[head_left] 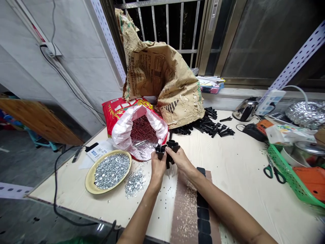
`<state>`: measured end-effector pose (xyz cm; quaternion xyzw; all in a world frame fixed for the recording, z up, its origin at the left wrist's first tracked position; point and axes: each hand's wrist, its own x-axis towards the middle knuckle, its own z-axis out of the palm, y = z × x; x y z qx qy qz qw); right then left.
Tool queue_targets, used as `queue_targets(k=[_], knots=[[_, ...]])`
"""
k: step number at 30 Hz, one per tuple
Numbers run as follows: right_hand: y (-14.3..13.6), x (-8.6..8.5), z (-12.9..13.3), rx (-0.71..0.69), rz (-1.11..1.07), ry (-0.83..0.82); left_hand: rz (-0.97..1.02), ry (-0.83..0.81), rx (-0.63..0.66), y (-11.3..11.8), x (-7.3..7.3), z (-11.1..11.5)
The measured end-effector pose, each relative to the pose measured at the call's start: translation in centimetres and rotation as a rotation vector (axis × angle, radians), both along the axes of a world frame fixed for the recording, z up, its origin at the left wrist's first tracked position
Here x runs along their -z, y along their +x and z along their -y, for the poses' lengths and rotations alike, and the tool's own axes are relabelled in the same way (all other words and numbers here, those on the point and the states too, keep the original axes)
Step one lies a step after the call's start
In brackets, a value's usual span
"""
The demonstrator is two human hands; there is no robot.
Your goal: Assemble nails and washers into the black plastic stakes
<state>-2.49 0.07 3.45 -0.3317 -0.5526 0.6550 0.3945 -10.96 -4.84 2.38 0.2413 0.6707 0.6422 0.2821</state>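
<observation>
In the head view, our left hand (158,166) and right hand (180,160) each pinch black parts (160,151), in the middle; we think this needs steady fingers. From them, at ten o'clock, a bag (120,133) holds red sticks (142,131); at nine, a yellow dish (89,179) holds shiny rings (111,171); at three, a green basket (291,182) holds orange things (311,179).

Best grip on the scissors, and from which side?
Probably the handle loops, from above on the near-left side. The scissors lie flat on the table, loops splayed toward the person, blades pointing away. The green basket sits close on the right, so that side looks tighter.
</observation>
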Motion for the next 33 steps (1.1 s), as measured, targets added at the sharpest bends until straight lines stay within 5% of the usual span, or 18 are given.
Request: queue_targets(k=[3, 8, 13, 20, 28, 33], knots=[[-0.8, 0.7, 0.6, 0.017, -0.103, -0.141, 0.326, -0.019, 0.039, -0.2, -0.7, -0.5], [-1.6, 2.8, 1.1, 0.087, -0.072, 0.093, 0.518, 0.101, 0.018, -0.2, -1.8, -0.9], [-1.7, 3.1, -1.3, 0.236, -0.124, 0.031, 0.404, -0.025, 0.232, 0.2, -1.3, 0.0], [0.9, -0.1, 0.5, -0.025, -0.126, 0.111, 0.079, -0.008, 0.531, -0.6, -2.3, 1.3], [0.6, 0.6, 0.4, 0.032, -0.14, 0.131, -0.181, -0.044, 0.566, -1.1, -2.8, 0.2], [1.2, -0.8, 0.1, 0.058, -0.236, 0.041, -0.282, 0.042, 0.53, 0.0, -3.1, 0.2]])
